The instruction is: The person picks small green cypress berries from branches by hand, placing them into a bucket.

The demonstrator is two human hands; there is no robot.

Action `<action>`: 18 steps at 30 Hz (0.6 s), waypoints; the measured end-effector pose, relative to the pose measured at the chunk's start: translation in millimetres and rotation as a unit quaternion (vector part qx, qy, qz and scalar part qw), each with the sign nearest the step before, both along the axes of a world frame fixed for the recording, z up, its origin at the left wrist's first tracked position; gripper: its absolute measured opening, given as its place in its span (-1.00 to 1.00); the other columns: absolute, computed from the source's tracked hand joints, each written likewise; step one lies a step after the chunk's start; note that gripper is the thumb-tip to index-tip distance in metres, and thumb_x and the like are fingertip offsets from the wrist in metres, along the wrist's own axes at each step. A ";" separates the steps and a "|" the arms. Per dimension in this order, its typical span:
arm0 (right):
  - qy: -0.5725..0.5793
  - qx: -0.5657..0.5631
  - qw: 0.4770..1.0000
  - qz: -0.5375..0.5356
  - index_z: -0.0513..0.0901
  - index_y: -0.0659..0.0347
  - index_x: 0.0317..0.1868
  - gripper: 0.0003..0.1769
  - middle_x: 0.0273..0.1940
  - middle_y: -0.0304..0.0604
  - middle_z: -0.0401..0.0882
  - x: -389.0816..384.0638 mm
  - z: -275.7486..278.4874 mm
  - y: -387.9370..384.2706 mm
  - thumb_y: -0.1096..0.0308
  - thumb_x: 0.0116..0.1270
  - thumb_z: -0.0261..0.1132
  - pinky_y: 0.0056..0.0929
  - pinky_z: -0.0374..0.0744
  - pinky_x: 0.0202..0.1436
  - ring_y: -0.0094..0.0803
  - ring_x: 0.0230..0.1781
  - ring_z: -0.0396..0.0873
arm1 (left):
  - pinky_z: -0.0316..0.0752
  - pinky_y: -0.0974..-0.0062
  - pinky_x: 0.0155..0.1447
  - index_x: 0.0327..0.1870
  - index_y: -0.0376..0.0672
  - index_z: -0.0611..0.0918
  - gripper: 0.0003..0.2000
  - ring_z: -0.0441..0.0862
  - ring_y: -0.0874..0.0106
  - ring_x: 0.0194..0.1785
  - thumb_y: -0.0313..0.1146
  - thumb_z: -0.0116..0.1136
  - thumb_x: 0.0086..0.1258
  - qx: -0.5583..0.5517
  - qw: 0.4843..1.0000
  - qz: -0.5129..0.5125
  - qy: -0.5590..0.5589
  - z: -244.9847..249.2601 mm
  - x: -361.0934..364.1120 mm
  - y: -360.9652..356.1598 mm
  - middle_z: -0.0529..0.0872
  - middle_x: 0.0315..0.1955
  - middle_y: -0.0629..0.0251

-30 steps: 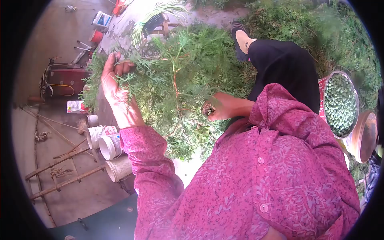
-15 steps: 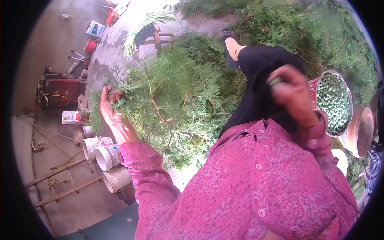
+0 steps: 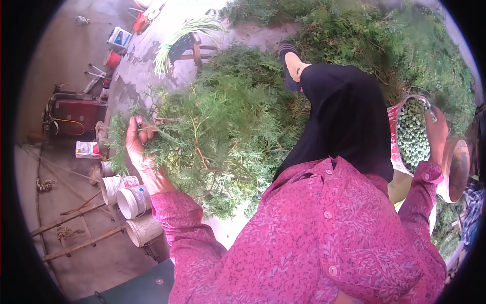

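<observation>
My left hand (image 3: 143, 147) is closed around a leafy evergreen branch (image 3: 197, 144), whose flat green sprays spread rightward in front of me. At the right, my right hand (image 3: 437, 134) is over the far side of a bucket (image 3: 394, 134) with red on its wall. Small green cones (image 3: 412, 134) fill this bucket almost to the rim. The right fingers look drawn together, with a small greenish bit at their tips that I cannot make out. The palm is turned out of sight.
Heaped evergreen branches (image 3: 364, 38) cover the floor ahead and right. A brown-rimmed tub (image 3: 458, 169) stands beside the cone bucket. White buckets (image 3: 134, 201) line the left, near a wooden ladder (image 3: 83, 238). Long green stalks (image 3: 174, 40) lie over a small wooden stool (image 3: 197, 50).
My right hand has moved right and back, from over my knee to the bucket of cones. My left hand stays on the branch, having dropped slightly.
</observation>
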State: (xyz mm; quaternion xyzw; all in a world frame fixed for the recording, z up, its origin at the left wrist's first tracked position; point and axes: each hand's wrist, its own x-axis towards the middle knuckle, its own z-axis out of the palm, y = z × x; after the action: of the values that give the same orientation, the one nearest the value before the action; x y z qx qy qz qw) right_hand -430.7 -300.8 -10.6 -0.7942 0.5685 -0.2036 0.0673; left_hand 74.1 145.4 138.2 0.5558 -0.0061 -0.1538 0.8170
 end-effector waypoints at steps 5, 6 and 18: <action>-0.242 0.117 0.933 0.240 0.56 0.30 -0.09 -0.70 -0.25 -0.16 0.60 117.2 66.7 45.9 0.30 0.22 0.21 -0.58 0.48 -0.15 -0.51 -0.25 0.52 | 0.36 0.64 -0.45 -0.38 -0.12 0.54 -0.83 0.43 0.59 -0.57 -0.24 0.20 0.22 0.022 0.999 0.009 -0.036 2.5 -21.5 -7.8 0.52 -0.60 0.43; -0.275 0.179 0.903 0.276 0.55 0.32 -0.11 -0.69 -0.29 -0.16 0.59 141.2 77.2 57.9 0.30 0.21 0.21 -0.58 0.47 -0.17 -0.50 -0.28 0.51 | 0.35 0.65 -0.45 -0.39 -0.12 0.53 -0.83 0.44 0.61 -0.57 -0.24 0.20 0.22 0.023 0.998 0.015 -0.060 4.1 -33.3 -13.9 0.53 -0.58 0.45; -0.274 0.241 0.684 0.631 0.57 0.33 -0.28 -0.66 -0.39 0.06 0.56 306.4 81.4 187.2 0.18 0.13 0.23 -0.32 0.51 -0.29 -0.20 -0.38 0.57 | 0.52 0.41 -0.21 -0.40 -0.17 0.56 -0.83 0.53 0.53 -0.47 -0.25 0.14 0.26 0.079 0.993 -0.005 -0.090 5.1 -75.1 -21.8 0.57 -0.54 0.39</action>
State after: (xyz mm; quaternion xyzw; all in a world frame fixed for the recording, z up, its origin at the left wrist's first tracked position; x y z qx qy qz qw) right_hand -124.3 -113.6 70.8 -0.8303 -0.0817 -0.1771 0.5220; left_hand -1.0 123.6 143.3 0.6303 -0.0701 -0.1074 0.7657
